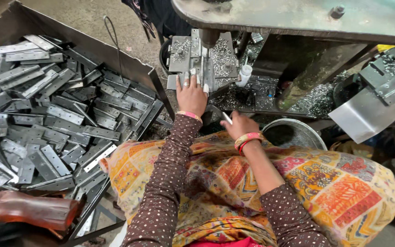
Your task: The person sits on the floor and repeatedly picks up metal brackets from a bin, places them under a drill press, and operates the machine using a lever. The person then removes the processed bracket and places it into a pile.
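Observation:
My left hand [191,94] reaches forward to the grey metal jig [196,57] under the drill spindle [208,39], fingers spread and pressing on a metal piece at the jig's front edge. My right hand [239,125] rests near my lap, closed around a thin pale metal strip [226,118] that sticks up between the fingers. Both wrists wear bangles, and my sleeves are brown with white dots.
A large tray [115,50] at the left is heaped with several grey metal hinges [56,114]. A round metal bowl [293,132] sits right of my right hand. Metal shavings [316,98] lie around the machine base. A brown leather-like object [24,210] lies at the lower left.

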